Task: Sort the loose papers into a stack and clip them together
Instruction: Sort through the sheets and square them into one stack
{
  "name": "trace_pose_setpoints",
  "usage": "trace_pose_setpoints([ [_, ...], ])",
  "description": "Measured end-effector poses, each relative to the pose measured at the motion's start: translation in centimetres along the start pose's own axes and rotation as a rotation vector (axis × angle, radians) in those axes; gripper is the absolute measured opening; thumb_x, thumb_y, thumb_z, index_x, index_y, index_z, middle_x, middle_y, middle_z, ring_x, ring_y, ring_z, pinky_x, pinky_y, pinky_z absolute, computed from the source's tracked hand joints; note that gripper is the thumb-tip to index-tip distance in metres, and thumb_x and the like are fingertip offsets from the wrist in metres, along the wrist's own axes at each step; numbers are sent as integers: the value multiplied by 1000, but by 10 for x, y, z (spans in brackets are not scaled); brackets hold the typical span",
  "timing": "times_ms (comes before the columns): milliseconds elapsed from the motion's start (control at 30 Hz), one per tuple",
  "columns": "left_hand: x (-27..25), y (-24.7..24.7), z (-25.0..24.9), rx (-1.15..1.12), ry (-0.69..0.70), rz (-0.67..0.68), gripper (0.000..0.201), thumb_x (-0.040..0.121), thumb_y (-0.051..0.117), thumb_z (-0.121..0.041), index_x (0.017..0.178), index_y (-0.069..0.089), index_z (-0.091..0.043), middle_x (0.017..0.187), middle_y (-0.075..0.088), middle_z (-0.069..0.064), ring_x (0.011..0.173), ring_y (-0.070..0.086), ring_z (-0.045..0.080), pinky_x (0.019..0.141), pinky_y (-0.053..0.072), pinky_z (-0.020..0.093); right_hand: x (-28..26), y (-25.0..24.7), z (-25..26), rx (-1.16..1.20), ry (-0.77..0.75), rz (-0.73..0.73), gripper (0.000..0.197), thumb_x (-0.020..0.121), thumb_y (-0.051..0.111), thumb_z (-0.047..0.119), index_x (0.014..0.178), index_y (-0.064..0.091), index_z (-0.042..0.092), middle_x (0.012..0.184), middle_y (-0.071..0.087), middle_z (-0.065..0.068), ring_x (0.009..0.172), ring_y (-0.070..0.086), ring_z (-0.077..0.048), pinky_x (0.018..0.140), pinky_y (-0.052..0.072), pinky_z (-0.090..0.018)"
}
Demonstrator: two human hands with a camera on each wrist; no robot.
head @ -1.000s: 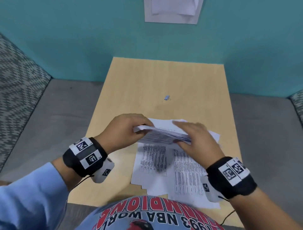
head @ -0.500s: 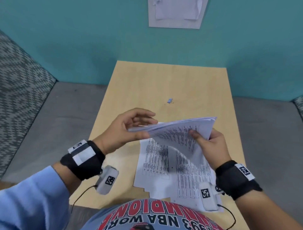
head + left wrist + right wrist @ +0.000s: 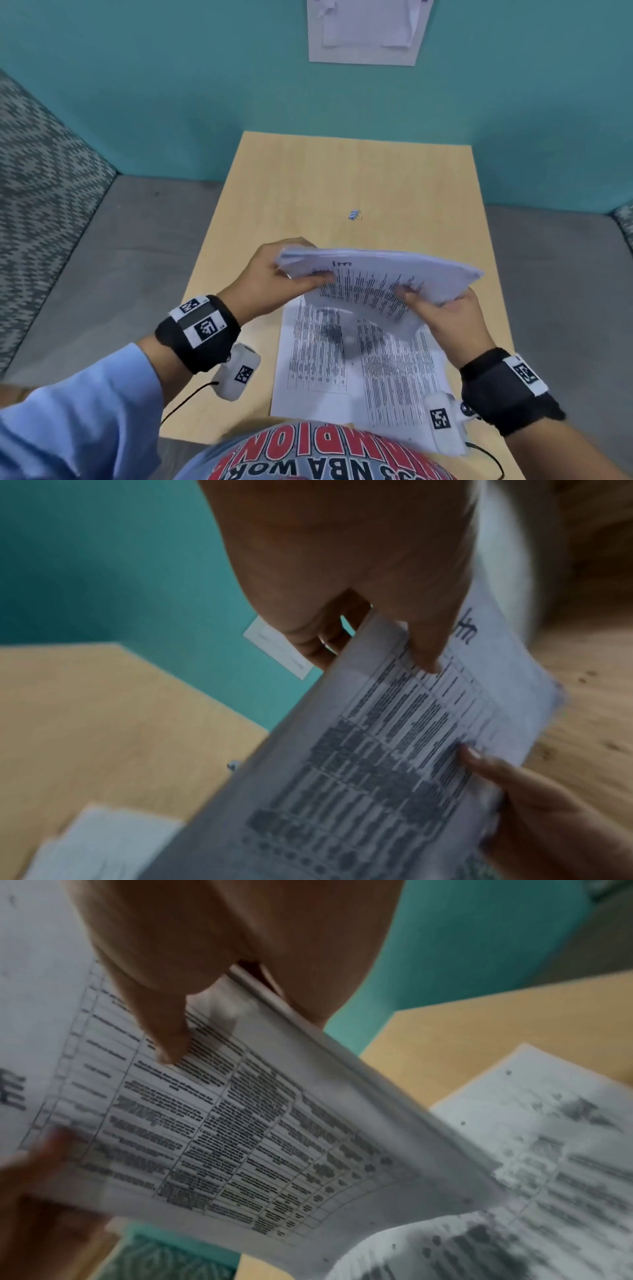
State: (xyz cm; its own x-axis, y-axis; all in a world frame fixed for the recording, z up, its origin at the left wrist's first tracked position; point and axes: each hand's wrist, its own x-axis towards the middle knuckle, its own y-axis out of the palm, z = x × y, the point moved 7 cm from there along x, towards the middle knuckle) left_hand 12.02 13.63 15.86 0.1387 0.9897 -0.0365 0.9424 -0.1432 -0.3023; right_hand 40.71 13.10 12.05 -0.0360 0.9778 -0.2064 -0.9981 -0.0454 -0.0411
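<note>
Paper stack [image 3: 376,277] raised off the table [image 3: 342,171].
My left hand [image 3: 274,274] and right hand [image 3: 445,315] fingers now pinch it upright; squaring edges follows.

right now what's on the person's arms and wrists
Each wrist wears a black band: the left wrist band and the right wrist band carry white tags with black square codes. A white coded camera pod with a thin black cable hangs under each. The left arm has a light blue sleeve.
</note>
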Motion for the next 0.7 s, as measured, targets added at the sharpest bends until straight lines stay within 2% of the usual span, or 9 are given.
trace_pose_setpoints([
  [67, -5, 13, 7, -67, -46, 87, 47, 77, 92, 0, 118, 74, -12, 104, 79, 1, 97, 72, 2, 88, 55, 17, -4, 6, -9, -44, 10, 62, 24, 84, 80, -5, 100, 80, 12, 92, 83, 9, 87, 77, -4, 80, 58, -16],
  [133, -14, 31, 28, -90, -141, 168, 60, 81, 89, 4, 135, 68, -12, 120, 75, 7, 110, 70, 7, 98, 56, 25, -6, 17, -32, -155, 95, 98, 21, 86, 82, 6, 107, 78, 9, 92, 81, 12, 86, 75, -2, 72, 54, -9],
  [200, -19, 41, 46, -31, -161, 156, 40, 92, 81, -1, 128, 76, -18, 118, 79, -4, 106, 74, 8, 93, 58, 29, -6, 16, -55, -237, 192, 47, 23, 87, 83, 19, 108, 78, 13, 98, 80, 4, 91, 76, -17, 69, 57, -17],
  [233, -20, 42, 48, -2, -144, 120, 30, 95, 79, -6, 119, 80, -24, 111, 82, -6, 99, 76, 12, 87, 58, 28, -2, 15, -61, -200, 186, 5, 18, 87, 82, 16, 104, 79, 14, 99, 82, 1, 94, 78, -23, 73, 61, -25],
  [300, -21, 35, 45, -44, -135, -22, 24, 95, 80, -16, 110, 82, -35, 104, 83, 2, 86, 76, 25, 80, 57, 30, 0, 14, -54, -73, 135, -73, 20, 85, 85, 12, 104, 79, 13, 99, 84, -1, 96, 79, -20, 85, 64, -37],
  [400, -19, 24, 34, -231, -112, -182, 37, 85, 84, -27, 121, 77, -24, 104, 85, -8, 96, 80, 11, 88, 63, 30, -2, 15, -34, 35, 82, -124, 51, 75, 92, 29, 116, 72, 6, 99, 84, 4, 96, 79, -9, 87, 62, -29],
  [467, -19, 28, 37, -205, -135, -106, 48, 80, 88, -34, 125, 74, -23, 110, 84, -10, 105, 79, 9, 94, 64, 33, -3, 18, -34, 56, 89, -121, 45, 77, 90, 26, 116, 73, 8, 99, 84, 5, 96, 79, -8, 86, 61, -28],
  [600, -26, 41, 74, 195, -139, 132, 52, 89, 84, -44, 137, 64, -40, 116, 79, -17, 109, 74, 1, 96, 60, 33, -3, 31, -70, -174, 194, -41, 22, 84, 86, 24, 104, 77, 18, 96, 81, 4, 88, 78, -5, 89, 64, -42],
  [700, -27, 26, 93, 202, -204, 72, 48, 90, 76, -61, 131, 67, -38, 111, 81, -1, 103, 78, 22, 90, 64, 49, 0, 29, -99, -304, 224, 3, 30, 87, 83, 31, 111, 76, 14, 102, 80, 0, 95, 76, -14, 91, 62, -47],
])
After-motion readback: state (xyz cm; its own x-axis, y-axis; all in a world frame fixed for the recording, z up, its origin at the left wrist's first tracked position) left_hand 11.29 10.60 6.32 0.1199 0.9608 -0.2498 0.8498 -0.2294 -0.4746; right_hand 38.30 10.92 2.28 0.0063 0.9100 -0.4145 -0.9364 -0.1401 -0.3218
